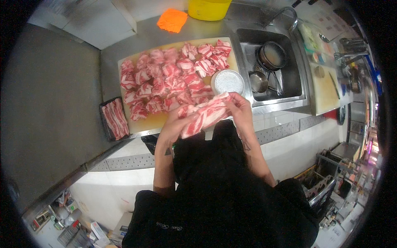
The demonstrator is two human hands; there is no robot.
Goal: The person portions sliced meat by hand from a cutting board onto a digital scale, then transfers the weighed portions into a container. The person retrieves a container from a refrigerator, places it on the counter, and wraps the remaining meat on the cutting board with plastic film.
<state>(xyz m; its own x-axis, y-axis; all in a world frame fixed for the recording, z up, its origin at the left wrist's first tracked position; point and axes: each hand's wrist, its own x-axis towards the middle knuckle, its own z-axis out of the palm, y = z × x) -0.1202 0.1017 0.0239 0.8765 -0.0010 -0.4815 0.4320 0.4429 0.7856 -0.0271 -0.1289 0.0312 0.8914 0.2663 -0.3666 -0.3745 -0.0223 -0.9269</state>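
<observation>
My left hand (174,124) and my right hand (240,108) hold a long strip of marbled raw meat (206,117) between them, over the near edge of a pale cutting board (155,120). Rows of folded or bundled raw meat slices (170,69) cover much of the board. A round container with a speckled whitish top (228,82) stands at the board's right edge, just beyond my right hand. Left of the board, a black tray (114,118) holds more flat meat strips. The fingers of my left hand are partly hidden behind the meat.
On the right, a steel sink (297,93) holds a dark pot (272,56), a small metal pan (258,82) and utensils. An orange cloth (172,20) and a yellow container (209,9) are at the back. A second cutting board (325,93) with a knife (334,84) lies beyond the sink.
</observation>
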